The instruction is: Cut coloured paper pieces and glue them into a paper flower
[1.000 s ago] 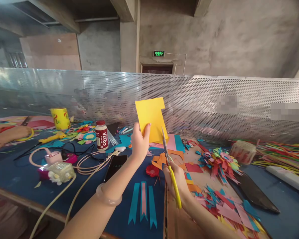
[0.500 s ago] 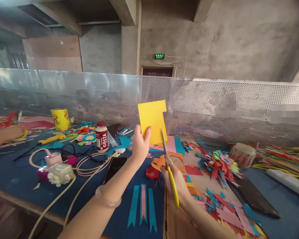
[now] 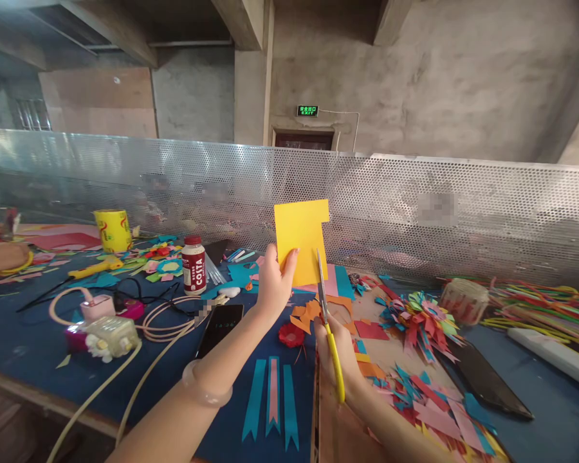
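Note:
My left hand (image 3: pixel 273 283) pinches the lower edge of a yellow paper sheet (image 3: pixel 302 238) and holds it upright above the blue table (image 3: pixel 24 334). The sheet has a notch cut out of its right side. My right hand (image 3: pixel 338 354) grips yellow-handled scissors (image 3: pixel 329 328), blades pointing up and meeting the sheet's lower right edge. A clear bangle (image 3: pixel 205 386) sits on my left forearm. Below the hands lie teal and pink paper strips (image 3: pixel 271 399) and a red paper flower (image 3: pixel 289 334).
A black phone (image 3: pixel 220 325), a Costa bottle (image 3: pixel 193 263), cables (image 3: pixel 164 318) and a yellow tape roll (image 3: pixel 112 229) lie to the left. Another person's hand (image 3: pixel 0 254) is at the far left. Paper scraps (image 3: pixel 424 392), a paper flower (image 3: pixel 417 315) and coloured strips (image 3: pixel 545 305) fill the right. A perforated metal screen (image 3: pixel 415 212) backs the table.
The yellow sheet and both my hands have shifted slightly to the right. The scissors stay at the sheet's lower right edge. The other person's hand at far left has moved.

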Action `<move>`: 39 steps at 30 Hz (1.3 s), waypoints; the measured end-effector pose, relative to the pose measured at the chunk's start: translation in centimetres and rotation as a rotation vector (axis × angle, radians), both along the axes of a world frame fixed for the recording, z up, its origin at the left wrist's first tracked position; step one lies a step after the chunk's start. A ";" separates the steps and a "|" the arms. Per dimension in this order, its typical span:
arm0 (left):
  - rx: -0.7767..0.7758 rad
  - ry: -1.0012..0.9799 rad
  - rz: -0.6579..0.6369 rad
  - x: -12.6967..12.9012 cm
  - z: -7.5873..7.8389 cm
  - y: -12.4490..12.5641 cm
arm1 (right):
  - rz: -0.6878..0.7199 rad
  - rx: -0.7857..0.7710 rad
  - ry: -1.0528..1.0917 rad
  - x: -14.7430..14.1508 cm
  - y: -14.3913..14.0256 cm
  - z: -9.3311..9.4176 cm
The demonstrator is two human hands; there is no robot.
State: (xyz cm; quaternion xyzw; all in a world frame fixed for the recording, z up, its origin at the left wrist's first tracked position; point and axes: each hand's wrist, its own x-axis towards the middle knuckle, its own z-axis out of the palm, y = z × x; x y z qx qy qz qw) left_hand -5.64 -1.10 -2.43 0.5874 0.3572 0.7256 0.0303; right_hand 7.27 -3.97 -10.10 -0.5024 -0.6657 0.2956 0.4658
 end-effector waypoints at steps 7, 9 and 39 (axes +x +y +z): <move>0.012 -0.001 -0.024 0.2 0.3 -0.3 | -0.008 0.038 -0.007 0.2 -0.1 0.0; 0.004 -0.002 -0.043 0.2 0.2 -0.3 | -0.023 0.041 -0.005 0.2 0.0 -0.2; -0.064 0.004 -0.078 1.1 -0.1 -0.5 | -0.039 0.081 0.014 0.3 0.7 -0.7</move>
